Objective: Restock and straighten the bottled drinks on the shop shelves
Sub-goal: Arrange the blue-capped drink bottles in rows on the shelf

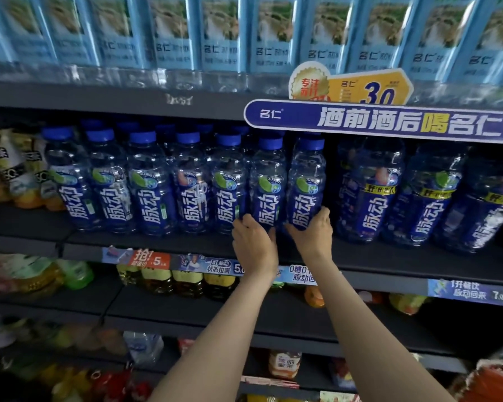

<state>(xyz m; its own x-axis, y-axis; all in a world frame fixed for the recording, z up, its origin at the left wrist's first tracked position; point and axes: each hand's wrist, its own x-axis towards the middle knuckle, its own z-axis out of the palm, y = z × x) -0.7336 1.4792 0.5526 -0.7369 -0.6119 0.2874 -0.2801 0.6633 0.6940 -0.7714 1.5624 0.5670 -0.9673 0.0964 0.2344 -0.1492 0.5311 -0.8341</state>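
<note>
blue bottles: 脉动 is printed | shelf banner: 酒前酒后喝名仁 is shown | yellow tag: 30 | price strip: 7.0

Dark grey shop shelving (several tiers), blue banner

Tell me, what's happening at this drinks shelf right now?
A person is tidying a row of blue-capped drink bottles on a shop shelf. The left hand holds the base of one bottle and the right hand holds the base of its neighbour, at the right end of the row. Both bottles stand upright near the front edge. Larger bottles of the same brand stand to their right.
</note>
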